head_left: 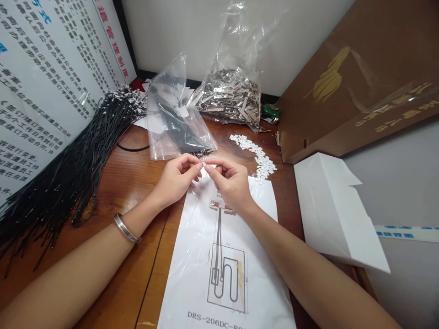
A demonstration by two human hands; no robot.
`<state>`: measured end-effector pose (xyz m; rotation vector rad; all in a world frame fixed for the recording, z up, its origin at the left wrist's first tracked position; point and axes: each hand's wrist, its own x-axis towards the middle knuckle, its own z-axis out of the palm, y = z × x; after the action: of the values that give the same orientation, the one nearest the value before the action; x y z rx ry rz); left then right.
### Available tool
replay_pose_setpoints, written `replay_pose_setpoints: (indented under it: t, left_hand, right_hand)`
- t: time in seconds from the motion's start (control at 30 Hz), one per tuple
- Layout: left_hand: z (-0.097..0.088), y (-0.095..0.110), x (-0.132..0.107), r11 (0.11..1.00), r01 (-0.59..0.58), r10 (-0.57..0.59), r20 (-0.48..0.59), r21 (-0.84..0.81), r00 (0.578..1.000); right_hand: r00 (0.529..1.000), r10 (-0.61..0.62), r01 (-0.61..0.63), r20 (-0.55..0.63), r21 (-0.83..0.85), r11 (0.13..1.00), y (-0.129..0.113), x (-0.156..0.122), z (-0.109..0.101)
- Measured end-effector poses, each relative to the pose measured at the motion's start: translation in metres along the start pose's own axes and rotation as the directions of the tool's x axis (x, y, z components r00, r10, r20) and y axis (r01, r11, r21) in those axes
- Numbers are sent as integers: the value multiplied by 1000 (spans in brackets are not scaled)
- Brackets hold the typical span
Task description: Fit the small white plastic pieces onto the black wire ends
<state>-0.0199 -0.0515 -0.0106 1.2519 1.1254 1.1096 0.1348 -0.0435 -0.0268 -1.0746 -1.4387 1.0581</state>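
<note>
My left hand (180,178) and my right hand (231,183) meet above the top of the printed sheet (192,256). Thumb and forefinger of each hand are pinched together. Between the fingertips is a small whitish piece (203,163), too small to make out clearly. Just beyond my fingers lies a clear plastic bag (161,139) with black leads inside, their metal ends (200,153) at its near edge. To the right of my right hand, small white plastic pieces (264,164) lie scattered in a curved band on the wooden table (133,178).
At the left, a large bundle of black wires (75,164) with white ends leans by a printed board (51,68). A clear bag of metal strips (229,98) stands at the back, beside a green tape measure (270,113). A brown box (343,77) and white folded card (332,210) border the right.
</note>
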Motion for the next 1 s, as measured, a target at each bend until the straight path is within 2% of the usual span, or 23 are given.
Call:
replay_pose_setpoints:
  t: [0.33,0.73,1.0]
  left_hand:
    - [-1,-1,1,999,-37,37,16,-9,999]
    - [-1,1,2,998,-38,38,-1,-53,999]
    - [-1,0,2,999,-49,49,11,-24,999]
  right_hand:
    - [999,45,-43,-29,57,997,0,2,-2]
    - [994,93,-98,56,86,991,2,5,-3]
    - [992,86,-94,96,79,992,4,6,-4]
